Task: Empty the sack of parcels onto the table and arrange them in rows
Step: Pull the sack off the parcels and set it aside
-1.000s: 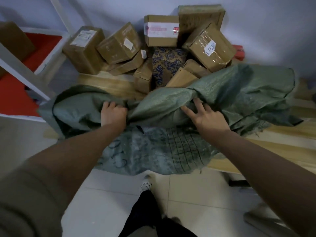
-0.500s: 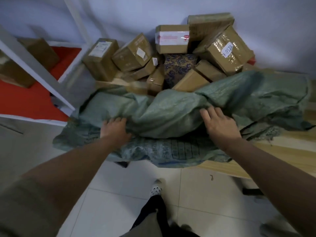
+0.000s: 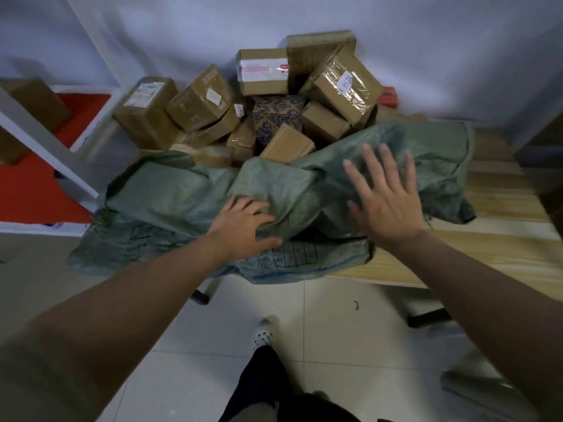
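Observation:
A crumpled green woven sack [image 3: 170, 196] lies across the front of the wooden table [image 3: 502, 254], one end drooping over the near edge. Behind it several brown cardboard parcels [image 3: 201, 99] lie heaped against the wall, among them a blue-patterned box [image 3: 275, 115] and a taped box with a white label [image 3: 344, 82]. My left hand [image 3: 243, 226] lies on a fold in the middle of the sack, fingers loosely curved, thumb pressing the fabric. My right hand [image 3: 385, 196] hovers flat over the sack's right part with fingers spread, holding nothing.
A white metal shelf frame [image 3: 39, 129] with red shelf boards and a brown box [image 3: 33, 102] stands at the left, close to the sack's end. A small red box [image 3: 388, 97] peeks out behind the heap. Tiled floor and my foot [image 3: 263, 338] lie below the table edge.
My left hand has slid right along the sack to its middle fold. My right hand has let go of the sack, lifted and spread open. The sack has sagged flatter.

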A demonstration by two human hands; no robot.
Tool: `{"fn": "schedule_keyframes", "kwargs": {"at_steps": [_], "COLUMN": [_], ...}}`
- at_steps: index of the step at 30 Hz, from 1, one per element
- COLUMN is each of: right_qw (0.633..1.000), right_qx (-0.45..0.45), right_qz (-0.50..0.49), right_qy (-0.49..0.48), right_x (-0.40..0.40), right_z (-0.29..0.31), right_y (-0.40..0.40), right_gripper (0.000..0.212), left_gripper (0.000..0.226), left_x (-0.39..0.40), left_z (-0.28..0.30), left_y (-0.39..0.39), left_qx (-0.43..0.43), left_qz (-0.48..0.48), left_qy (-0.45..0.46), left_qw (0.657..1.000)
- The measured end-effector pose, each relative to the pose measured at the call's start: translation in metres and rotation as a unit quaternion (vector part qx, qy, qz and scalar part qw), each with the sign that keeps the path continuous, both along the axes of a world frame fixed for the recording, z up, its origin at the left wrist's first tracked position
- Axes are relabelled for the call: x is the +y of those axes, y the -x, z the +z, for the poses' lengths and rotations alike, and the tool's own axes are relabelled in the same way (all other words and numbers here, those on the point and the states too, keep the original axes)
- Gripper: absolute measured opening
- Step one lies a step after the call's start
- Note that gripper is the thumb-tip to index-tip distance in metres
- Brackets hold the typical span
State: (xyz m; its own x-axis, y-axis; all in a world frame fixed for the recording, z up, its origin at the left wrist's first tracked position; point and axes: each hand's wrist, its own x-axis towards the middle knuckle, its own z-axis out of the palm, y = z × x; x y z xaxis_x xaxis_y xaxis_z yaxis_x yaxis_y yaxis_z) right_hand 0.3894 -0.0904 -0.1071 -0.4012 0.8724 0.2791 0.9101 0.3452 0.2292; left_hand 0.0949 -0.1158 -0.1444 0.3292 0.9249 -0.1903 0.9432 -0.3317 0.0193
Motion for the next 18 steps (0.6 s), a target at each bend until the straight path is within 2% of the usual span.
{"fn": "schedule_keyframes", "kwargs": {"at_steps": [2,4,5,7,9,11,13,15,17,18], "right_qw": [0.983,0.943,0.931,0.944,0.978,0.995,0.995,0.995,0.980,0.960], "right_qx": [-0.080,-0.147,-0.161,-0.125,-0.041,0.043,0.090,0.080,0.017,-0.027], "right_qz": [-0.092,-0.121,-0.120,-0.110,-0.092,-0.054,-0.027,-0.017,-0.028,-0.041], "right_qy": [0.140,0.273,0.304,0.283,0.183,0.066,0.025,0.064,0.199,0.276], "right_x": [-0.002,-0.008,-0.013,-0.022,-0.025,-0.021,-0.014,-0.005,0.004,0.007], "right_z": [-0.001,-0.015,-0.022,-0.030,-0.028,-0.023,-0.012,-0.004,-0.006,-0.011], "right_y": [-0.022,-0.042,-0.048,-0.054,-0.053,-0.046,-0.032,-0.015,-0.003,-0.001], "right_gripper": [0.070,0.063,0.060,0.051,0.044,0.041,0.051,0.067,0.069,0.067], "left_gripper": [0.072,0.069,0.065,0.055,0.051,0.052,0.056,0.063,0.072,0.078], "left_x": [-0.008,-0.012,-0.012,-0.010,-0.002,0.011,0.030,0.050,0.069,0.077], "left_z": [-0.011,-0.012,-0.010,-0.001,0.010,0.022,0.033,0.043,0.049,0.051], "left_y": [-0.002,-0.002,-0.002,-0.003,-0.004,-0.011,-0.024,-0.037,-0.045,-0.047], "left_qx": [0.038,0.045,0.019,-0.062,-0.095,-0.110,-0.133,-0.172,-0.188,-0.180], "left_qz": [0.009,0.013,0.018,0.027,0.024,0.017,0.040,0.109,0.184,0.207], "left_qy": [0.050,0.062,0.040,-0.081,-0.193,-0.225,-0.231,-0.232,-0.204,-0.183], "left_qw": [0.998,0.997,0.999,0.994,0.976,0.968,0.963,0.951,0.943,0.944]}}
